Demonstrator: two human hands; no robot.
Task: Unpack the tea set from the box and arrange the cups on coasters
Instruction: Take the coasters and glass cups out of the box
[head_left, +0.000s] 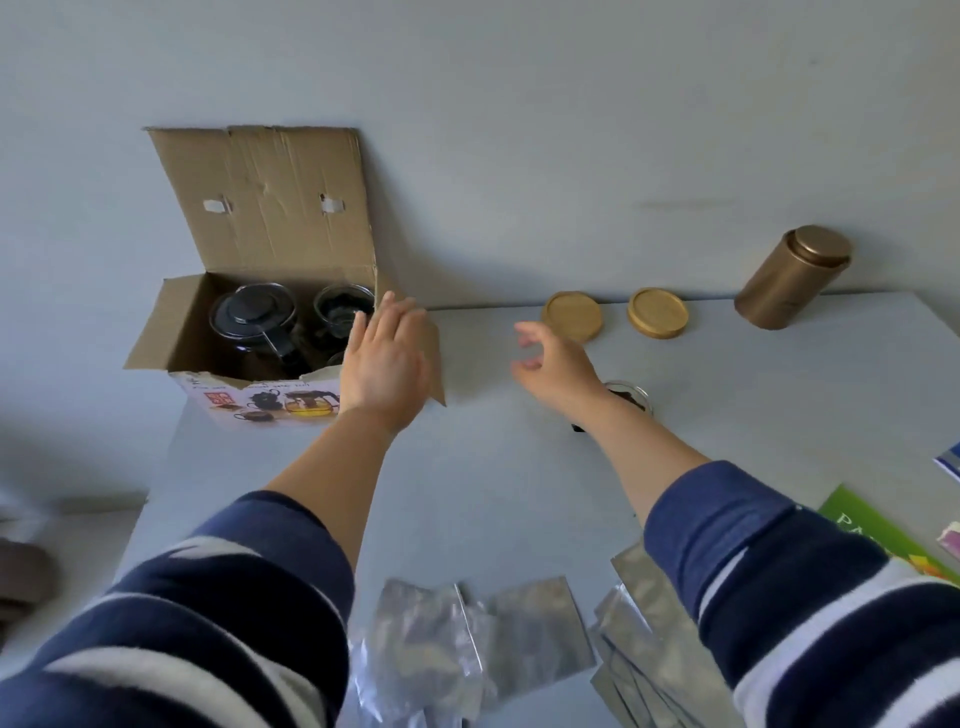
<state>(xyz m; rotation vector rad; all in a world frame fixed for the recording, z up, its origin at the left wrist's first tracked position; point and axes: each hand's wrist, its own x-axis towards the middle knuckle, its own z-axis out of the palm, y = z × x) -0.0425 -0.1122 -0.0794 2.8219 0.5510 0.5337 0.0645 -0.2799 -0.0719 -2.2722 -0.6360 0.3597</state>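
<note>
Both hands are empty: left hand (387, 358) flat-fingered at the right flap of the cardboard box (260, 291), right hand (550, 364) loosely spread, a glass cup (631, 395) tucked under its wrist. That cup risks being knocked by the forearm. Glass teapot (254, 322) sits in the box left of the left grip; bamboo coasters (571, 315) lie beyond the right grip, bare tabletop (779, 405) to its right

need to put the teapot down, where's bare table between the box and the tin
Free: the stretch between the box and the two coasters, and the right side below the tin. Crowded: the near edge, with foil pouches, and the glass cup under the right hand.
</note>
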